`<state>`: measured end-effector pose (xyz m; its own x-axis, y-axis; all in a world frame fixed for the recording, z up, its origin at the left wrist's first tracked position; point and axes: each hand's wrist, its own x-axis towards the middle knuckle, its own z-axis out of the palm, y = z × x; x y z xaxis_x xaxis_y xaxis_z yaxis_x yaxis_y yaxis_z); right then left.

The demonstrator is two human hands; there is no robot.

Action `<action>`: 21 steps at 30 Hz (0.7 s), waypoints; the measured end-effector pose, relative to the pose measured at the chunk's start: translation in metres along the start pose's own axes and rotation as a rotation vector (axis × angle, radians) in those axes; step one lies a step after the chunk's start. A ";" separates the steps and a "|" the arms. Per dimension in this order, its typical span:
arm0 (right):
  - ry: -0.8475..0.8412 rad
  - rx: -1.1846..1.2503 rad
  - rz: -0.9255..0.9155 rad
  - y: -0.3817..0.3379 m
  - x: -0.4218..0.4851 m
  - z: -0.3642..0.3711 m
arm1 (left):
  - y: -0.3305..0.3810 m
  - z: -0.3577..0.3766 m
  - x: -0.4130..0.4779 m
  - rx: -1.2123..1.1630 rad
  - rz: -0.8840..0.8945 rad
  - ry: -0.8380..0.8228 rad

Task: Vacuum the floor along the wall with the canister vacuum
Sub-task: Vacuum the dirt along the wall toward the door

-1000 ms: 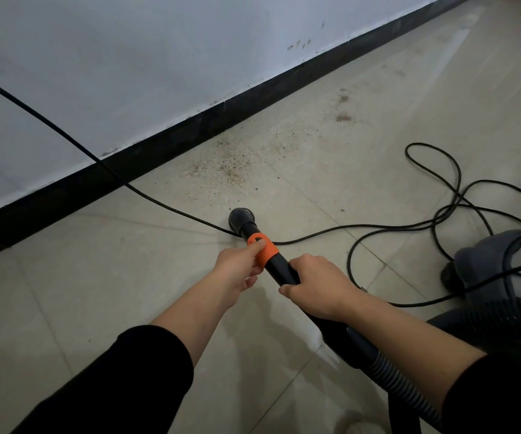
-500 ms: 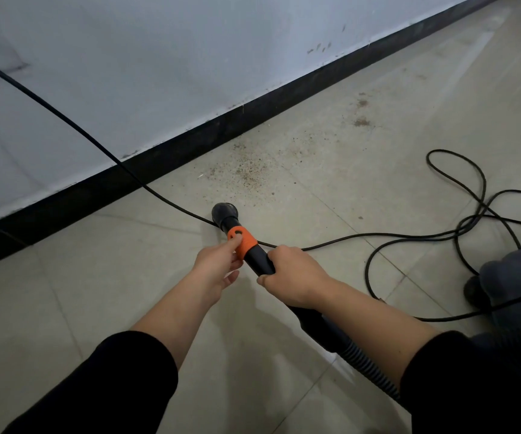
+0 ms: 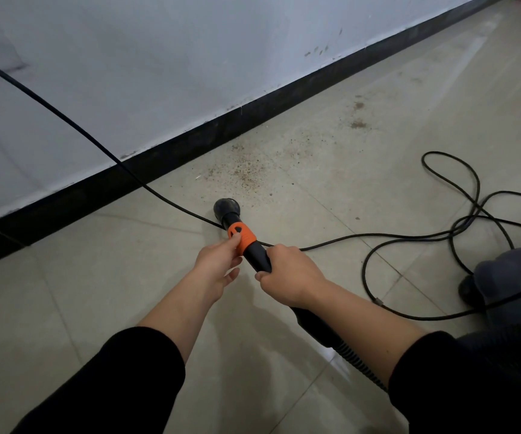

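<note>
head view: gripping the black wand in the right hand, fingers curled fully round it. holding the orange collar with the left hand, thumb pressed on top, other fingers loosely curled just beneath. pointing the round nozzle down at the tiled floor, just short of scattered brown dirt near the black baseboard. crossed underneath by the power cord, slanting in from upper left, looping at right. trailing a ribbed hose back toward the grey canister at the right edge.
</note>
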<state>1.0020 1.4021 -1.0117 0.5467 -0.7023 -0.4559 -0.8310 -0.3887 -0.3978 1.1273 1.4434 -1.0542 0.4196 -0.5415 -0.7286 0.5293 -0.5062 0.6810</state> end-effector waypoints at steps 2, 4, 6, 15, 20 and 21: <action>0.011 -0.006 0.015 0.005 -0.003 -0.002 | -0.002 0.006 0.000 0.016 -0.001 -0.017; 0.017 0.003 0.031 0.010 -0.006 -0.003 | -0.004 0.013 0.000 0.029 -0.004 -0.037; 0.022 0.012 0.044 0.016 -0.009 -0.004 | -0.006 0.019 0.001 0.040 -0.011 -0.054; 0.060 0.043 0.107 0.038 -0.018 -0.008 | -0.013 0.045 0.001 0.069 -0.025 -0.104; 0.072 0.038 0.138 0.047 -0.024 -0.012 | -0.017 0.057 0.001 0.099 -0.026 -0.133; 0.074 0.034 0.140 0.049 -0.026 -0.013 | -0.018 0.059 0.001 0.106 -0.027 -0.141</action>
<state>0.9459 1.3936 -1.0094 0.4155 -0.7910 -0.4491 -0.8940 -0.2641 -0.3621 1.0741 1.4127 -1.0628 0.2947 -0.6116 -0.7343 0.4554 -0.5856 0.6706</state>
